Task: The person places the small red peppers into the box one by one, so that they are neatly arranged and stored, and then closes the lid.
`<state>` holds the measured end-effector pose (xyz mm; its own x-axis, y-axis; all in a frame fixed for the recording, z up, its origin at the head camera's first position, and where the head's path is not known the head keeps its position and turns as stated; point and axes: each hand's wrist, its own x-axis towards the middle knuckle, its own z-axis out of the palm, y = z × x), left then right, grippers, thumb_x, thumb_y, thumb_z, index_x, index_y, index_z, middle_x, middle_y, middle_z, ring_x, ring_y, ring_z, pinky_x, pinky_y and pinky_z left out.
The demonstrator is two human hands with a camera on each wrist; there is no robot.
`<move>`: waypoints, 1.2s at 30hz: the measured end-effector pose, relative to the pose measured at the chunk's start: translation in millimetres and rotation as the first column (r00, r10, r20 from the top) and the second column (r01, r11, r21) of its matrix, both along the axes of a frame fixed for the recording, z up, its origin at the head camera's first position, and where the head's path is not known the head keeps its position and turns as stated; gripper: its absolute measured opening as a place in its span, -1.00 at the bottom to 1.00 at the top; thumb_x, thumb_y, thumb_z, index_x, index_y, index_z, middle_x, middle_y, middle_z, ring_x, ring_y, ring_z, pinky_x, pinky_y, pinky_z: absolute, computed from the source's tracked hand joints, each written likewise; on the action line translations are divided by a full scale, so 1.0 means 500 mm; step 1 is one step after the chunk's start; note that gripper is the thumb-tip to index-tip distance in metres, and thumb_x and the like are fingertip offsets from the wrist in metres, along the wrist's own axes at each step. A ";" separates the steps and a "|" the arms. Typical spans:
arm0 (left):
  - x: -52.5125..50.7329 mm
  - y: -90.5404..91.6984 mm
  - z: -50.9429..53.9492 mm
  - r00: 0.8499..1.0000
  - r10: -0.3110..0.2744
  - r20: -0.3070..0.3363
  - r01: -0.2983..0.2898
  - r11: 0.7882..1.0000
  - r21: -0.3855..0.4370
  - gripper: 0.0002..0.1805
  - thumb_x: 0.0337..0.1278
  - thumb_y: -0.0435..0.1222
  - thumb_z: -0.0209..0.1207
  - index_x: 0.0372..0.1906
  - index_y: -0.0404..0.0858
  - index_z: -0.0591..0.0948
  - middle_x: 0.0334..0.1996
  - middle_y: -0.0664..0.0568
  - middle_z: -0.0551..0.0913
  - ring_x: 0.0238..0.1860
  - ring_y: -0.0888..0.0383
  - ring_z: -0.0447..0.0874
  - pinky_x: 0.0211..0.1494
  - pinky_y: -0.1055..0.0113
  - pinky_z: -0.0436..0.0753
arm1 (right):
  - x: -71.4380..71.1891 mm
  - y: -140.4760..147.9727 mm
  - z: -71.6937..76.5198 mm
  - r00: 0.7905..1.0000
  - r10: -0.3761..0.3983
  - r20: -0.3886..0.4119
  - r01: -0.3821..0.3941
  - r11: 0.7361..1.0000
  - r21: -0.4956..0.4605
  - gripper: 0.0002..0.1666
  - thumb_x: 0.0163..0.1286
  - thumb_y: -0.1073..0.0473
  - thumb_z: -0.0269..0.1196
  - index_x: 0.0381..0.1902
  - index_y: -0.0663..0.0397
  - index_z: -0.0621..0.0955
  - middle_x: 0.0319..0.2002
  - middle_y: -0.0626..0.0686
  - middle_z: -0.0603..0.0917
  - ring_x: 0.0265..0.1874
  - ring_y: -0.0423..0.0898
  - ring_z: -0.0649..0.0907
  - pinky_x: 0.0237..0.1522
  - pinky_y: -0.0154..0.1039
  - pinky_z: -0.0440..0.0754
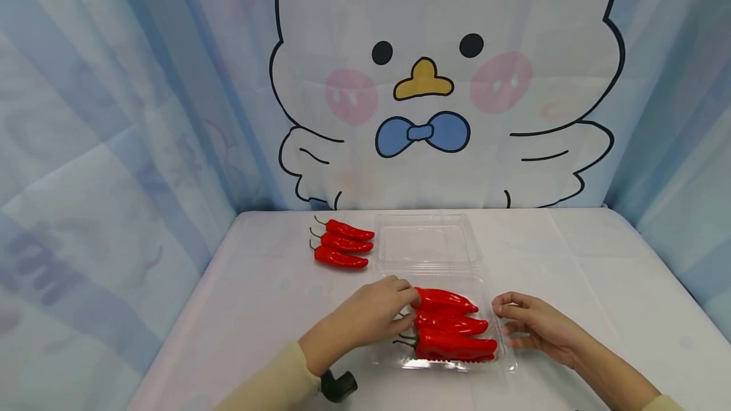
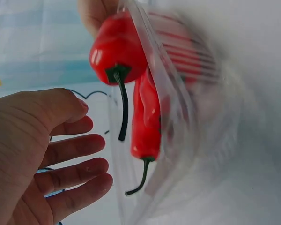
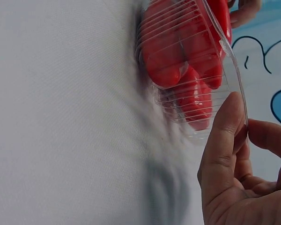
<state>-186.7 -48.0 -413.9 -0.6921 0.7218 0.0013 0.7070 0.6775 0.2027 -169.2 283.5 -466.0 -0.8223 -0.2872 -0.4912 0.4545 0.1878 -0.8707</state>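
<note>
A clear plastic clamshell box [image 1: 394, 360] lies with its lid [image 1: 425, 240] folded back. Inside its base are several large glossy red chili peppers [image 1: 457, 344] side by side, green stems toward the left. My left hand [image 1: 374, 309] hovers at the stem end, its fingers relaxed. In the left wrist view, a gap shows between the left hand [image 2: 61, 154] and the nearest pepper [image 2: 119, 47]. At the box's right side, my right hand [image 1: 539, 325] pinches the rim. The right wrist view shows the thumb and a finger of the right hand [image 3: 243, 173] on either side of that rim [image 3: 241, 89].
Three smaller red chili peppers [image 1: 342, 244] lie in a row left of the lid. A white cloth covers the table [image 1: 571, 259]. Behind it hangs a curtain [image 1: 422, 176] with a cartoon bird. A black device [image 1: 339, 387] sits at the left wrist.
</note>
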 end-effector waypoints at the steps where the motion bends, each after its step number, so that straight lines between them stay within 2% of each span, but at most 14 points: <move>1: -0.004 -0.005 -0.002 1.000 0.003 -0.004 -0.003 1.000 0.001 -0.72 0.30 -0.12 0.35 0.06 -0.02 0.71 -0.03 0.19 0.73 0.01 0.25 0.64 0.01 0.46 0.68 | 0.000 0.000 0.000 1.000 0.001 -0.001 -0.001 1.000 0.000 -0.52 0.57 0.02 0.19 0.20 0.25 0.40 -0.10 0.03 0.58 -0.24 -0.08 0.64 -0.17 -0.23 0.78; 5: -0.026 -0.027 -0.007 0.999 0.007 -0.038 -0.007 1.000 0.002 -0.72 0.31 -0.12 0.34 0.07 -0.03 0.70 -0.01 0.17 0.73 0.02 0.22 0.66 0.06 0.42 0.69 | 0.000 0.000 0.002 1.000 0.000 0.002 0.000 1.000 0.003 -0.53 0.57 0.02 0.19 0.20 0.25 0.40 -0.11 0.02 0.58 -0.25 -0.08 0.65 -0.17 -0.24 0.78; 10: -0.051 -0.058 0.000 0.995 0.021 -0.094 -0.021 1.000 0.010 -0.74 0.33 -0.14 0.33 0.06 -0.06 0.70 -0.03 0.13 0.73 0.00 0.20 0.67 0.08 0.41 0.68 | -0.001 -0.002 0.004 1.000 -0.005 0.007 0.005 1.000 0.016 -0.51 0.57 0.01 0.20 0.21 0.25 0.40 -0.11 0.02 0.58 -0.25 -0.08 0.65 -0.17 -0.25 0.77; 16: -0.070 -0.083 -0.001 0.993 0.046 -0.105 -0.043 0.999 0.031 -0.74 0.31 -0.17 0.34 0.05 -0.09 0.70 -0.02 0.08 0.73 0.01 0.16 0.67 0.06 0.38 0.70 | 0.000 -0.002 0.006 1.000 -0.015 0.011 0.015 1.000 0.025 -0.50 0.56 0.02 0.20 0.22 0.26 0.40 -0.11 0.03 0.59 -0.26 -0.08 0.64 -0.18 -0.26 0.77; 23: -0.096 -0.109 -0.029 0.990 0.092 -0.106 -0.089 0.995 0.034 -0.76 0.31 -0.19 0.35 0.02 -0.10 0.70 0.00 0.06 0.71 0.06 0.12 0.65 0.12 0.31 0.71 | 0.001 -0.005 0.008 1.000 -0.019 0.012 0.019 0.999 0.031 -0.50 0.56 0.02 0.21 0.22 0.25 0.40 -0.11 0.02 0.58 -0.26 -0.08 0.64 -0.18 -0.27 0.77; 30: -0.129 -0.139 -0.050 0.980 0.150 -0.133 -0.146 0.988 0.039 -0.75 0.26 -0.21 0.38 0.01 -0.11 0.69 0.01 0.03 0.70 0.04 0.09 0.63 0.11 0.26 0.72 | 0.000 -0.003 0.005 1.000 -0.012 0.002 0.012 0.999 0.030 -0.51 0.56 0.02 0.21 0.21 0.25 0.40 -0.11 0.01 0.59 -0.25 -0.08 0.64 -0.17 -0.28 0.76; 34: -0.152 -0.154 -0.060 0.970 0.204 -0.129 -0.202 0.979 0.029 -0.72 0.24 -0.20 0.40 0.01 -0.13 0.69 -0.02 0.03 0.68 0.03 0.10 0.61 0.13 0.25 0.70 | 0.001 -0.001 0.004 1.000 0.002 -0.006 -0.002 1.000 0.019 -0.52 0.56 0.02 0.20 0.20 0.25 0.41 -0.11 0.01 0.59 -0.24 -0.08 0.64 -0.17 -0.27 0.76; 36: -0.161 -0.160 -0.062 0.965 0.240 -0.106 -0.239 0.971 0.028 -0.74 0.24 -0.21 0.40 0.00 -0.11 0.68 -0.02 0.04 0.67 0.05 0.10 0.60 0.16 0.24 0.69 | 0.001 -0.001 0.004 1.000 0.002 -0.006 -0.002 1.000 0.018 -0.52 0.56 0.02 0.20 0.20 0.24 0.42 -0.11 0.01 0.59 -0.24 -0.08 0.64 -0.17 -0.28 0.76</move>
<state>-267.4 -127.8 -445.1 -0.8399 0.5345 0.0944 0.5428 0.8272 0.1454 -168.8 283.2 -464.0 -0.8247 -0.2806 -0.4911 0.4487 0.2042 -0.8701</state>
